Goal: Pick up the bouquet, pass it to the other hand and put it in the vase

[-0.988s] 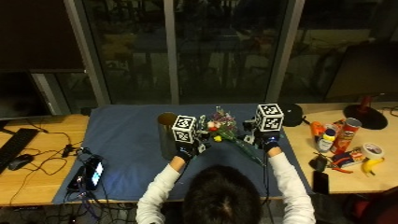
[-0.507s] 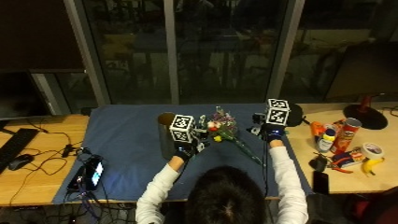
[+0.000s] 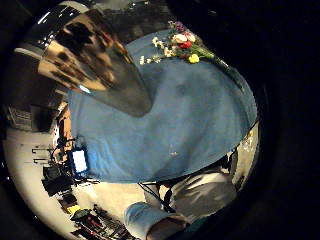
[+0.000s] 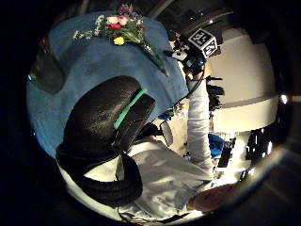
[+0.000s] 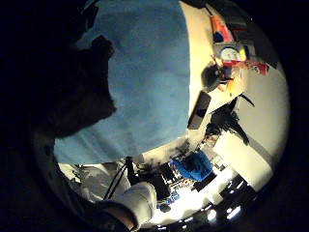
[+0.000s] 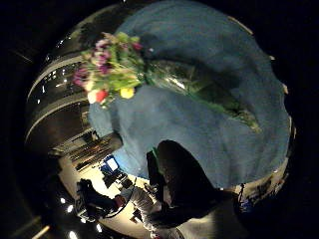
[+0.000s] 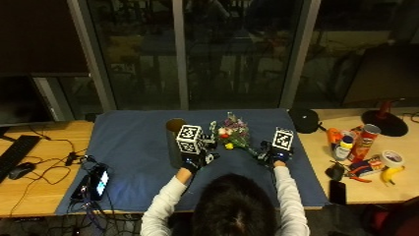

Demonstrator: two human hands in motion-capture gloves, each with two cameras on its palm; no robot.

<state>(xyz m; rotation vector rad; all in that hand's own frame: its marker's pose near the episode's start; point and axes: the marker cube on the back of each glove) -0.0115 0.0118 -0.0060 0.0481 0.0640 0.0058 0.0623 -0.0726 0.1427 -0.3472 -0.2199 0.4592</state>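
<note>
1. The bouquet (image 7: pixel 232 133) lies on the blue cloth (image 7: pixel 131 147), between the hands; no step looks done.
2. The vase (image 7: pixel 174 142) stands just beside the left hand (image 7: pixel 195 160).
3. The right hand (image 7: pixel 274 156) is near the stems; neither hand's fingers show well enough to tell their state.
4. Pick-up, handover and placing remain.
5. No readable writing.

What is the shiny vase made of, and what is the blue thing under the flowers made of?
The vase looks like polished metal, brassy or golden: its side mirrors the room like a mirror would, though it could be coated. The blue cover on the table looks like soft matte cloth, with no shine and edges that drape. The bouquet lies on it.
</note>
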